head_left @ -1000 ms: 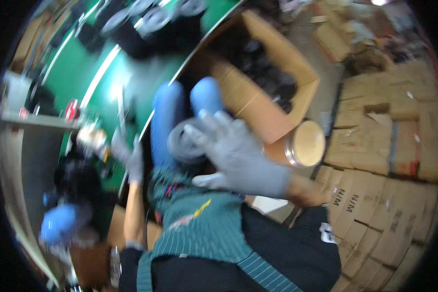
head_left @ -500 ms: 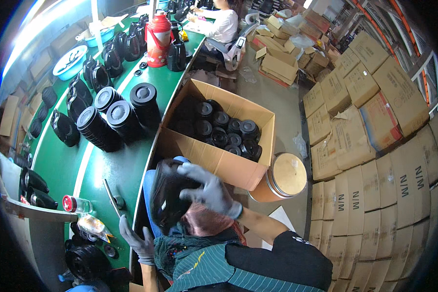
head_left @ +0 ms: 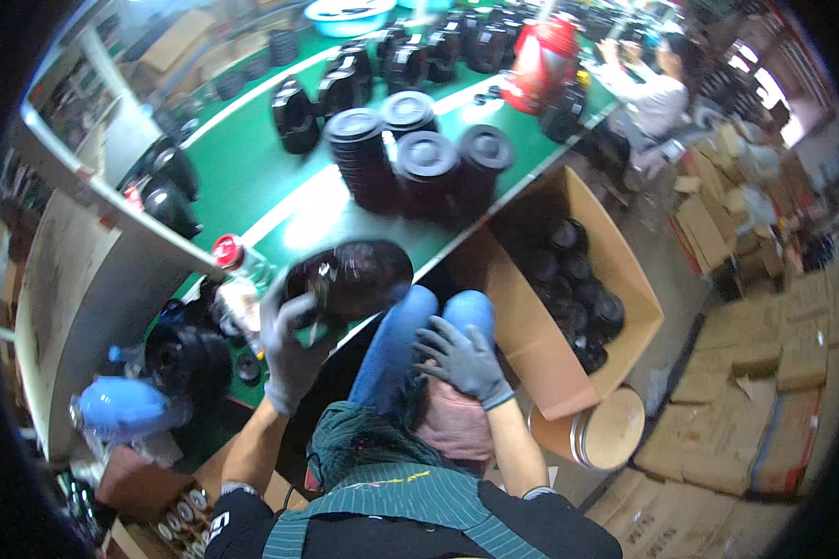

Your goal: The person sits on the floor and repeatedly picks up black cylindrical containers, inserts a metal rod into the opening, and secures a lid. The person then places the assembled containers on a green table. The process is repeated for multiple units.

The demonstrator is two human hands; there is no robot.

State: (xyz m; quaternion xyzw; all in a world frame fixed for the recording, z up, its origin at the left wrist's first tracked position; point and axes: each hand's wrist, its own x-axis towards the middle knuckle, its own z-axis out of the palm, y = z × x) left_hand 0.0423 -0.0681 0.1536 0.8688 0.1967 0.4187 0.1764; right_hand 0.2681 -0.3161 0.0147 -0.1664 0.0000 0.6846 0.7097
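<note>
My left hand [head_left: 294, 352] grips one end of a glossy black jug-like housing [head_left: 359, 279], with the fingers curled against it. The housing lies tilted over the near edge of the green table [head_left: 242, 191], just beyond my knees; motion blurs it. My right hand [head_left: 464, 361] is empty, its gloved fingers spread above a pink cloth [head_left: 452, 424] on my lap. Both hands wear grey gloves. Past the housing, stacks of round black lids [head_left: 427, 156] stand on the table, with more black housings [head_left: 295, 119] behind them.
To the right, an open carton [head_left: 545, 363] holds several black round parts [head_left: 598, 312], beside a round drum [head_left: 615, 429]. A red flask [head_left: 541, 65] stands far back near a seated person [head_left: 653, 93]. A red-lidded jar [head_left: 233, 253] and a blue bag [head_left: 121, 410] are left. Stacked cartons line the right.
The black housing has gone from under my right hand into my left, moving up and over the table edge. My right hand has drawn back to my lap. The whole view has swung left.
</note>
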